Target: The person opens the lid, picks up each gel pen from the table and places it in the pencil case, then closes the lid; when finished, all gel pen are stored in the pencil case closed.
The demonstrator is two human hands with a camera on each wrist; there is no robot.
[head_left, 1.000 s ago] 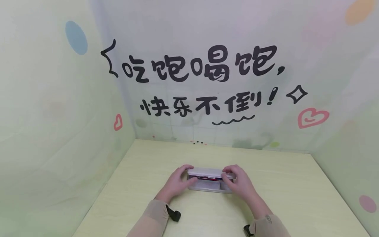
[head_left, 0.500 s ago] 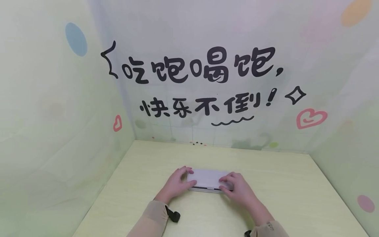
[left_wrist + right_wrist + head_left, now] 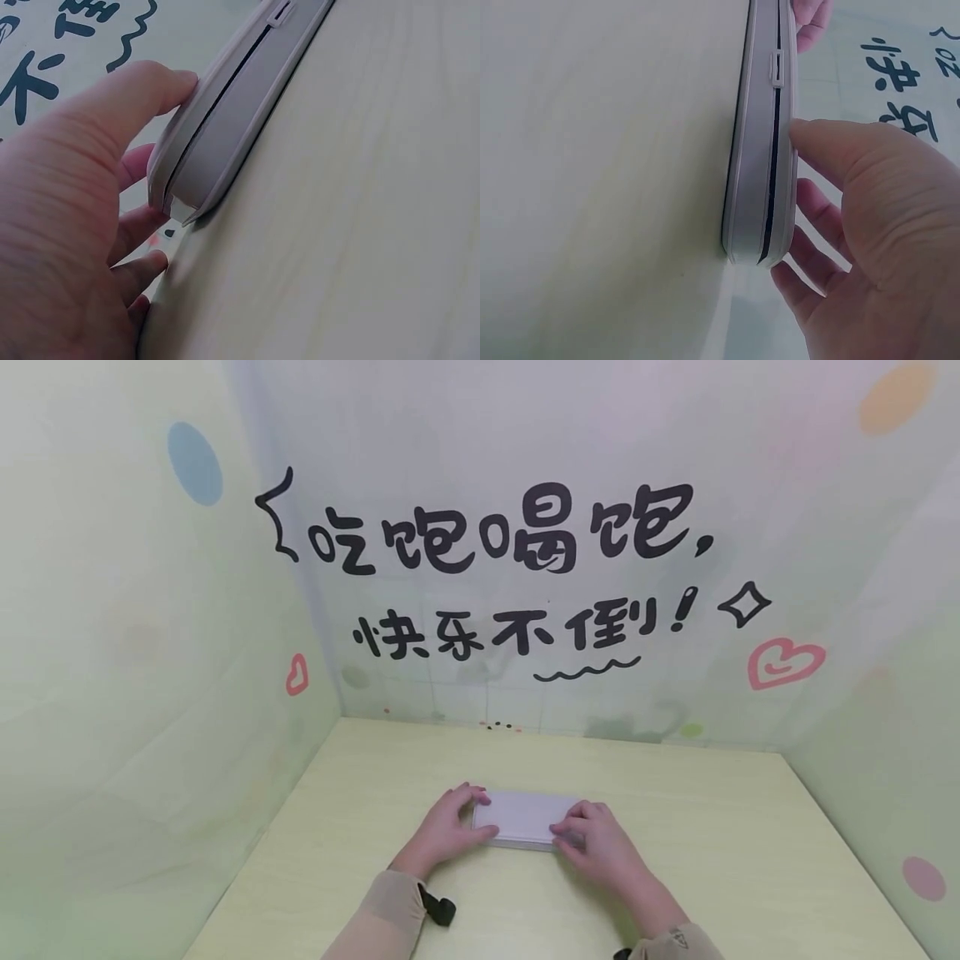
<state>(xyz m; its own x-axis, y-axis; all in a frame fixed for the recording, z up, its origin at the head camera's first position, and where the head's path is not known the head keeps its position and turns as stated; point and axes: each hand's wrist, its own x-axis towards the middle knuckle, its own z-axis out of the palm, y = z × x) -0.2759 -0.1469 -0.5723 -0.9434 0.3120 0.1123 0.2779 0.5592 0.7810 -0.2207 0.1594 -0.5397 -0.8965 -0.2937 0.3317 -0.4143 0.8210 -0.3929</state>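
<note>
A pale greyish-lilac pencil case [image 3: 521, 817] lies flat on the table, its lid down. In both wrist views a narrow dark seam runs along its front, with a small latch tab [image 3: 778, 69] over it. My left hand [image 3: 450, 827] holds the left end, thumb at the lid's near edge and fingers around the end and far side. At the right end my right hand [image 3: 603, 843] grips the case, its thumb against the near edge and its fingers bent over the lid. The inside of the case is hidden.
The light wood-grain table [image 3: 375, 777] extends around the case. A printed cloth wall [image 3: 465, 693] with black lettering stands behind it, and similar walls rise at left and right. Black straps [image 3: 438, 906] show at the sleeves.
The pencil case's lid has come down from partly raised, covering the dark and reddish contents. My right hand has shifted slightly left and toward me with it; the left hand has barely moved.
</note>
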